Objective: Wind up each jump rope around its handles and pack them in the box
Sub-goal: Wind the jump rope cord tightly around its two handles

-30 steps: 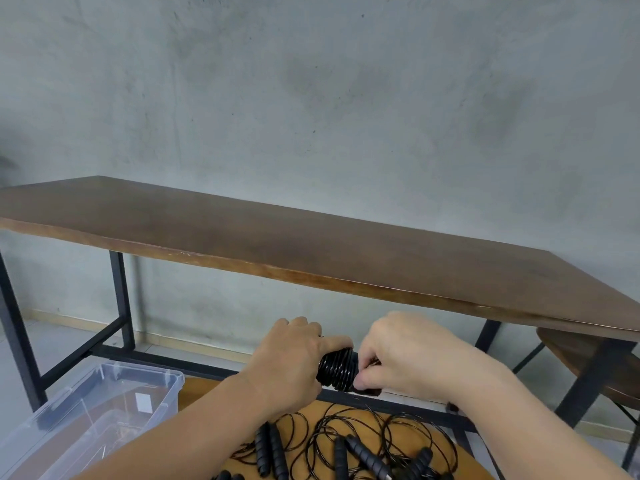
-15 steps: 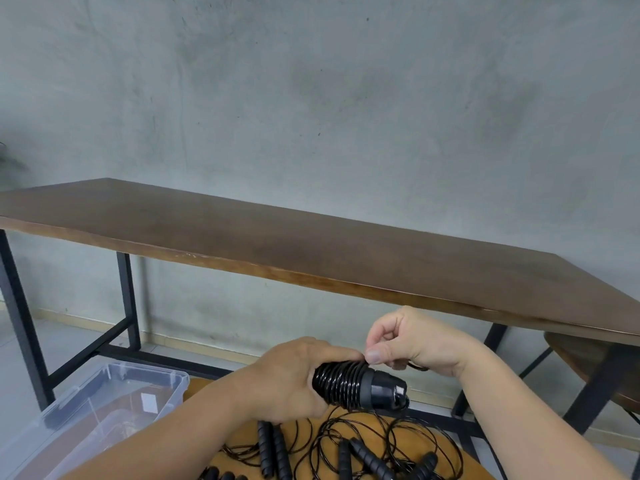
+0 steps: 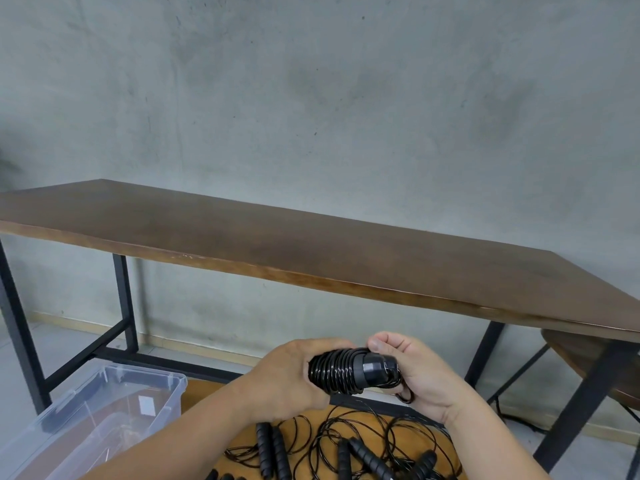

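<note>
Down at seven o'clock a clear plastic box sits on the floor under the long wooden table. At six o'clock the left hand wraps its fingers around the wound jump rope (black cord coiled tight over the handles), and just to its right the right hand curls around the capped end with a small loop of cord dangling beneath. Below them, loose ropes lie tangled on a low wooden surface.

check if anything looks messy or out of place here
Only the loose jump ropes on the low wooden surface: their cords lie tangled together, still unwound. The rope held by the left hand and right hand is neatly coiled.
</note>
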Tool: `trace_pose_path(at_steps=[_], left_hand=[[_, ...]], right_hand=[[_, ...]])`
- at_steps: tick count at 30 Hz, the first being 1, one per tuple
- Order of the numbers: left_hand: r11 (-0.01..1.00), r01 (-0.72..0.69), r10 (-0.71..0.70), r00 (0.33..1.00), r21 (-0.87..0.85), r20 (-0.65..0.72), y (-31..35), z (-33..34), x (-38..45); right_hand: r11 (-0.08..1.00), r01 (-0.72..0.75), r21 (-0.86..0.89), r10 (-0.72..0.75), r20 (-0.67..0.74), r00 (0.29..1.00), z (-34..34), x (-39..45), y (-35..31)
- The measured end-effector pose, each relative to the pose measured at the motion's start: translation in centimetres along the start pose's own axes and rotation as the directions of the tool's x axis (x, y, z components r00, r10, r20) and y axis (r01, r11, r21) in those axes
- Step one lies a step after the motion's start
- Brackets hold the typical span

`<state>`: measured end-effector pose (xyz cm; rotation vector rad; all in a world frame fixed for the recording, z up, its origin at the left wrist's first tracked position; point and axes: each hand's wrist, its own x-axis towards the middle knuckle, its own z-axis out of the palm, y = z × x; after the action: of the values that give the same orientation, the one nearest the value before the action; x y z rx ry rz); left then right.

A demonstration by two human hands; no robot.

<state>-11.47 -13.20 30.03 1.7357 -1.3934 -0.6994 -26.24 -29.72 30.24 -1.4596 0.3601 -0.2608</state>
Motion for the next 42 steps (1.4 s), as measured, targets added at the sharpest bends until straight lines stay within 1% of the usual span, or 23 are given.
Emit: trace_pose_path(at_steps=[3,5,7,9,10,12,14,16,17,18,20,21,22,24,26,27,30,32,34,36,39,42], left_hand=[[0.999,0.013,-0.013,1.000,-0.030,0.002,-0.2,0.0,0.1],[0.996,0.024,-0.024,1.000,-0.086,0.001,-0.4,-0.2,0.3],[0.988,0.012,-0.011,1.000,-0.154,0.008,-0.6,-0.4,0.4],[0.982,0.009,-0.009,1.000,-0.190,0.004,-0.7,-0.5,0.5],[0.978,0.017,-0.020,1.000,-0.209,-0.012,-0.8,-0.4,0.5],[0.967,0.031,-0.046,0.998,-0.252,-0.053,-0.9,-0.3,0.7],[0.955,0.028,-0.056,0.995,-0.296,-0.087,-0.9,0.0,0.7],[0.940,0.011,-0.051,0.993,-0.340,-0.110,-0.7,0.3,0.6],[0.936,0.002,-0.047,0.992,-0.353,-0.119,-0.6,0.4,0.5],[0.933,-0.004,-0.046,0.991,-0.360,-0.129,-0.4,0.5,0.4],[0.932,-0.010,-0.049,0.987,-0.362,-0.155,-0.3,0.7,0.3],[0.934,-0.007,-0.055,0.985,-0.356,-0.163,-0.4,0.8,0.3],[0.938,-0.002,-0.060,0.984,-0.346,-0.169,-0.5,1.0,0.3],[0.949,0.022,-0.080,0.982,-0.313,-0.173,-0.5,1.3,0.1],[0.956,0.052,-0.097,0.985,-0.289,-0.144,-0.7,1.3,0.0],[0.962,0.058,-0.093,0.988,-0.268,-0.120,-0.7,1.2,-0.1],[0.992,0.060,-0.065,0.997,-0.108,-0.043,-0.8,0.7,-0.1],[0.999,0.036,-0.036,0.999,-0.002,-0.015,-0.5,0.8,-0.3],[0.999,0.007,-0.005,0.999,0.036,-0.046,-0.3,1.2,-0.6],[0.999,-0.032,0.033,0.994,0.013,-0.102,0.1,1.6,-0.8],[0.995,-0.088,0.094,0.978,0.041,-0.188,0.2,1.4,-0.6],[0.991,-0.065,0.087,0.976,0.114,-0.202,0.4,0.7,-0.2]], right_hand=[[1.000,0.005,0.028,-0.005,0.006,1.000,0.1,-0.5,-0.1],[0.999,-0.003,0.041,0.003,0.017,1.000,-0.1,-0.8,-0.2],[1.000,0.002,0.023,-0.003,0.057,0.998,-0.3,-1.0,0.0],[0.999,0.038,0.001,-0.038,0.076,0.996,-0.3,-1.2,0.1],[0.998,0.061,-0.019,-0.060,0.057,0.997,-0.1,-1.2,0.2],[0.987,0.109,-0.114,-0.113,-0.035,0.993,0.8,-1.4,0.2],[0.951,0.139,-0.276,-0.186,-0.150,0.971,1.9,-1.6,0.4],[0.901,0.144,-0.410,-0.244,-0.203,0.948,2.9,-1.6,0.7],[0.891,0.143,-0.431,-0.254,-0.211,0.944,3.3,-1.6,0.8],[0.901,0.139,-0.412,-0.246,-0.219,0.944,3.5,-1.6,0.8],[0.945,0.143,-0.295,-0.211,-0.214,0.954,3.8,-1.7,0.7],[0.957,0.159,-0.242,-0.207,-0.190,0.960,4.0,-1.8,0.7],[0.958,0.178,-0.224,-0.217,-0.163,0.962,4.0,-1.8,0.6],[0.948,0.196,-0.251,-0.236,-0.139,0.962,4.1,-1.9,0.7],[0.941,0.189,-0.282,-0.239,-0.153,0.959,4.1,-1.7,1.0],[0.946,0.183,-0.269,-0.232,-0.166,0.958,4.1,-1.6,1.2],[0.971,0.150,-0.186,-0.189,-0.216,0.958,4.1,-1.4,1.8],[0.980,0.131,-0.150,-0.165,-0.242,0.956,4.2,-1.4,2.1],[0.977,0.130,-0.171,-0.169,-0.239,0.956,4.2,-1.6,1.9],[0.967,0.143,-0.212,-0.191,-0.227,0.955,4.0,-1.7,1.5],[0.971,0.147,-0.187,-0.191,-0.242,0.951,4.0,-1.6,1.1],[0.969,0.123,-0.217,-0.178,-0.257,0.950,4.3,-1.4,1.6]])
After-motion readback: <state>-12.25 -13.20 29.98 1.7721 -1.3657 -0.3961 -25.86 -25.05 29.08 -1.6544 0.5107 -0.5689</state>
